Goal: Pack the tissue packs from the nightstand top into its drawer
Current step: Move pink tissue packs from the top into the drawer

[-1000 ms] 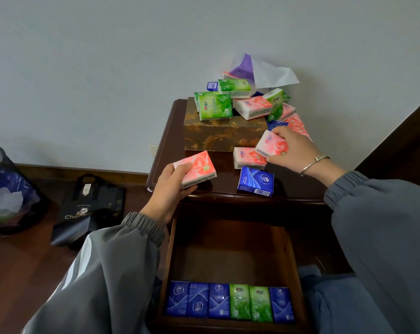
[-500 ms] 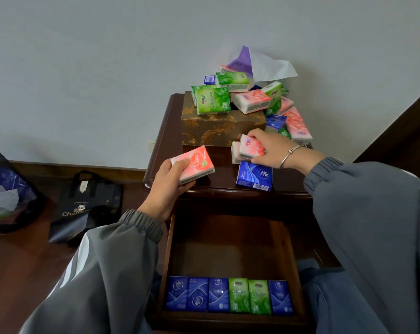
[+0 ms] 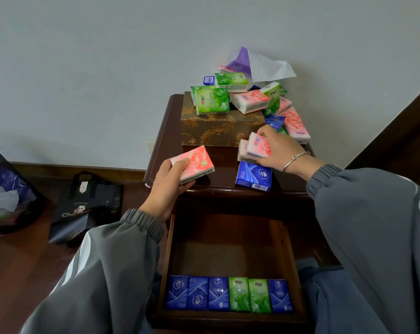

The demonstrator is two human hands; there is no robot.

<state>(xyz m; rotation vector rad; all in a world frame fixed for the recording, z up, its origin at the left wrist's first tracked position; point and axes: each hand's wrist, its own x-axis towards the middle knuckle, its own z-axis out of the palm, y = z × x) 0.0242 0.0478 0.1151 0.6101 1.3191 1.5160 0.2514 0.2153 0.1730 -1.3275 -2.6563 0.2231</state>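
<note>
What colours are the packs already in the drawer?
The row of packs reads three blue, two green, one blue, left to right; head view.

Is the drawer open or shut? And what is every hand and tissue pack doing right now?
Dark wooden drawer: pulled open, six packs in a row at its front.
Left hand: holds one pink tissue pack.
Right hand: grips two stacked pink packs.
Blue tissue pack: lies flat on the nightstand top.
Gold patterned tissue box: loose packs heaped on it.
</note>
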